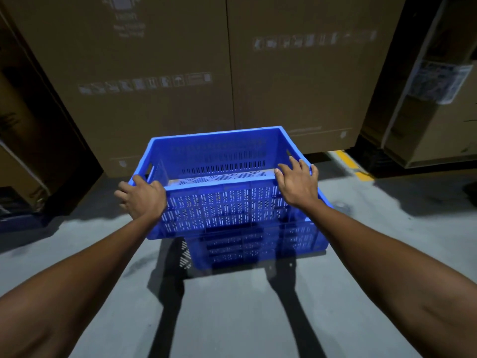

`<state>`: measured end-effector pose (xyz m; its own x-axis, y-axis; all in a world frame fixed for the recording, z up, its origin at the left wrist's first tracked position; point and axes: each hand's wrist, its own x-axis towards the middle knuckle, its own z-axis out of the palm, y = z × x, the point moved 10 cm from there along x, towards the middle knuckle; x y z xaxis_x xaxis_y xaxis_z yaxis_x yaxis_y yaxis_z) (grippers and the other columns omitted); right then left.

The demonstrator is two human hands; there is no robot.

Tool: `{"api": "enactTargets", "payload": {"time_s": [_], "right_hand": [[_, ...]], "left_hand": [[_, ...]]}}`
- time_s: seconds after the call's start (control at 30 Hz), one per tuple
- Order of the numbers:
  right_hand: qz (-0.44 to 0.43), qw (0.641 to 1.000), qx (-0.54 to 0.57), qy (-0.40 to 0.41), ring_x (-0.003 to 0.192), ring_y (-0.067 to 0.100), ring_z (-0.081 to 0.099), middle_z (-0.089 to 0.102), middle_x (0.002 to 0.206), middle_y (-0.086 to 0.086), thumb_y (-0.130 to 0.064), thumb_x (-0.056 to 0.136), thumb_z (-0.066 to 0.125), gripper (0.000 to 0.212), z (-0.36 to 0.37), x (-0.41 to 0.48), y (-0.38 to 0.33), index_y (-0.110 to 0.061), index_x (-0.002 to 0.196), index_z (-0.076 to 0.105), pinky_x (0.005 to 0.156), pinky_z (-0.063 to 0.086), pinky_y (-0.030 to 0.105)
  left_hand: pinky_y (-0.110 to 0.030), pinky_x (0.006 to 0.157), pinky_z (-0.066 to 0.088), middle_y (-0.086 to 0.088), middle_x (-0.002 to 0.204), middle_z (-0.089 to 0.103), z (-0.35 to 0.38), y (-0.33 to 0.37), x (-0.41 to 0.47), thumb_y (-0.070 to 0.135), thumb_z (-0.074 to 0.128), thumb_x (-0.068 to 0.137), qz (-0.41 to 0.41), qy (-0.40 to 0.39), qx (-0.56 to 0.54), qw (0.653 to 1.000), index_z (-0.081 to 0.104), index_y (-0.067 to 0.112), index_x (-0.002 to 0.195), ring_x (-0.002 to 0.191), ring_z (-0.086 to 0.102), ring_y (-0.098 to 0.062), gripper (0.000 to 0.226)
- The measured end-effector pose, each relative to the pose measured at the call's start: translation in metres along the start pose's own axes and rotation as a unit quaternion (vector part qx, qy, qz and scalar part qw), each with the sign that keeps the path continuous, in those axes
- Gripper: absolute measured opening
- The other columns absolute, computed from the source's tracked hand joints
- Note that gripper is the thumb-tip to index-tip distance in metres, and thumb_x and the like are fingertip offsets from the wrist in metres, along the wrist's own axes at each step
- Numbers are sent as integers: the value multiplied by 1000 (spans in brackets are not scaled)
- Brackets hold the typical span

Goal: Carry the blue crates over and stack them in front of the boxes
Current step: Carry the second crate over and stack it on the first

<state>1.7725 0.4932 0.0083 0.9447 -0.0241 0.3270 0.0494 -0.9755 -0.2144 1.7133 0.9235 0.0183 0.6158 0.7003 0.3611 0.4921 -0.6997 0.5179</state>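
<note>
You're seating the top crate (219, 200) on the lower crate (258, 249): left hand (144, 197) grips its corner, right hand (296, 182) flat on the rim. Next, nudge it right, square.

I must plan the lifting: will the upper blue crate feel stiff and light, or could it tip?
Probably stiff: the upper crate has a thick rim and ribbed walls. Likely light: slotted plastic, nothing inside. It might tip, being offset left over the lower crate.

dim overall | boxes (154, 73) dark, print soft | hard shadows on floor (232, 319) | edges warped
</note>
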Motion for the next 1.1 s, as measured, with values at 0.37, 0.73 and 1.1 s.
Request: {"api": "enactTargets", "payload": {"time_s": [0.37, 0.73, 1.1], "right_hand": [[32, 999, -9, -14, 146, 26, 22, 28, 159, 5, -53, 99, 24, 53, -15, 18, 109, -31, 143, 45, 117, 12, 52], [46, 985, -19, -164, 151, 31, -2, 2, 165, 5, -55, 100, 11, 61, -4, 21, 107, -30, 156, 13, 118, -4, 58], [-84, 991, -51, -94, 151, 30, 6, 18, 163, 4, -54, 100, 10, 61, 16, 28, -29, -28, 152, 30, 119, 4, 55]], "left_hand": [[-57, 95, 33, -26, 129, 41, 32, 80, -69, 31, 43, 88, 5, -31, 22, 999, 50, 7, 119, 118, 38, -42, 41], [-62, 116, 2, -14, 162, 6, 43, 124, -86, 40, 27, 100, 271, -164, 96, 944, 32, 20, 148, 150, -2, -30, 52], [-49, 121, 7, -6, 164, 5, 82, 202, -135, 59, 9, 98, 396, -194, 98, 892, 13, 19, 155, 151, 3, -23, 70]]}}
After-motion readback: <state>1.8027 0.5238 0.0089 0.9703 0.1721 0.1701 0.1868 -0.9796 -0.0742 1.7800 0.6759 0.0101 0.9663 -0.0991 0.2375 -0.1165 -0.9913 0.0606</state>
